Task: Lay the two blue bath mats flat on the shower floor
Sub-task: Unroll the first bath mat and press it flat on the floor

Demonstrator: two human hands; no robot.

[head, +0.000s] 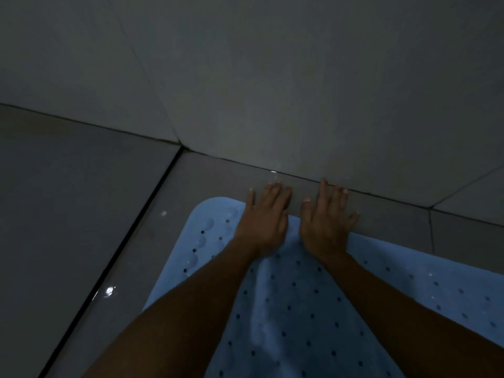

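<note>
A light blue bath mat (289,304) with rows of small round holes lies flat on the grey tiled shower floor (81,214), its rounded far corner near the wall. My left hand (263,216) and my right hand (326,222) lie side by side, palms down with fingers straight, on the mat's far edge. Their fingertips reach past the edge onto the tile, close to the wall. Both forearms cover part of the mat. Only one mat shows in this dim view.
A grey tiled wall (300,77) rises just beyond my fingertips, meeting the floor along a dark seam. A dark grout line (128,238) runs diagonally across the floor left of the mat. Small wet glints (109,291) show near it.
</note>
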